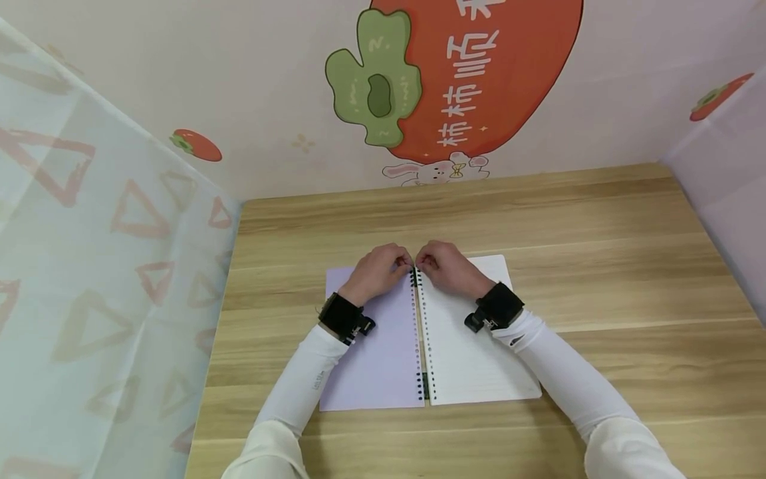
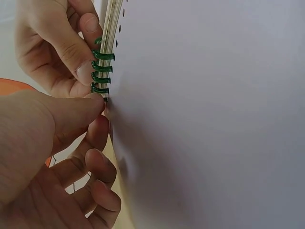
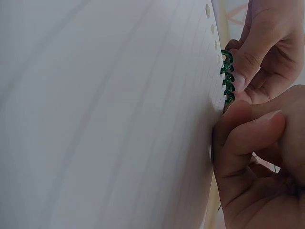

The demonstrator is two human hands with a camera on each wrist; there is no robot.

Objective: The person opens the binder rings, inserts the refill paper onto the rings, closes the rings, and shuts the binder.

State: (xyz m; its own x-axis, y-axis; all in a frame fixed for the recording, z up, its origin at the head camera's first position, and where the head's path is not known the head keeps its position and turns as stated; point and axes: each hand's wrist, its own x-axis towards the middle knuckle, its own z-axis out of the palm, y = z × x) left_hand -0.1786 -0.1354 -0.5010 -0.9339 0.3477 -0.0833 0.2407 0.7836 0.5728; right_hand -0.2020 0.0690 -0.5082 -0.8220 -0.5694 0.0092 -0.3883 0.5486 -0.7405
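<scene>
A loose-leaf notebook lies open, its lilac cover (image 1: 371,366) on the left and white lined pages (image 1: 479,359) on the right. Short strips of green binding rings (image 1: 425,386) join the halves at the top and bottom of the spine. My left hand (image 1: 378,269) and right hand (image 1: 449,267) meet at the top strip, fingertips almost together. In the left wrist view, both thumbs and fingers pinch the end of the green rings (image 2: 101,69). The right wrist view shows the same rings (image 3: 228,78) beside the punched page edge, partly hidden by fingertips.
The notebook lies on a wood-grain table (image 1: 616,266). Behind it stands a pale backdrop (image 1: 269,80) with a large printed persimmon, and a patterned sheet (image 1: 90,266) hangs at the left. Black cameras (image 1: 501,306) are strapped to both wrists.
</scene>
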